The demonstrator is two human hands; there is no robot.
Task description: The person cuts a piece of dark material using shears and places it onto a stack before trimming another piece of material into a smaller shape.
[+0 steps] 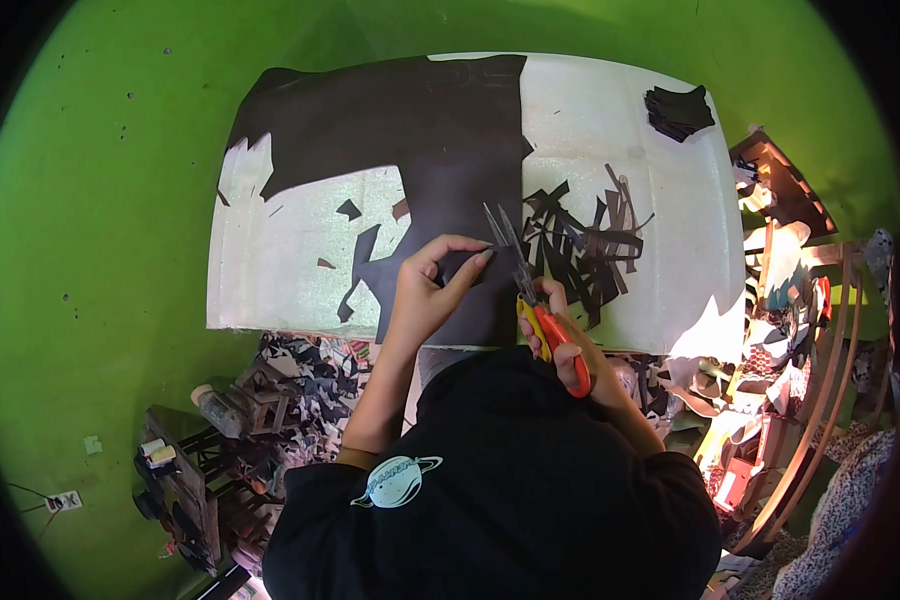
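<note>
Right hand [567,345] clenched on scissors [530,290], blades parted at black sheet [440,140] on tabletop [650,130]. Left hand [432,285] pinches sheet edge just beside blades: fingertip nick likely. Loose strips [585,245] could snag.

I hold the scissors [530,290] by their orange and yellow handles, which sit at four o'clock from the blades; the thin metal blades are parted and point toward eleven o'clock. They meet the right edge of the black sheet [440,150], a large, dark, flat piece with ragged cut-outs along its lower left side. It lies spread on the white board, running from the far edge at twelve o'clock down to the near edge.
</note>
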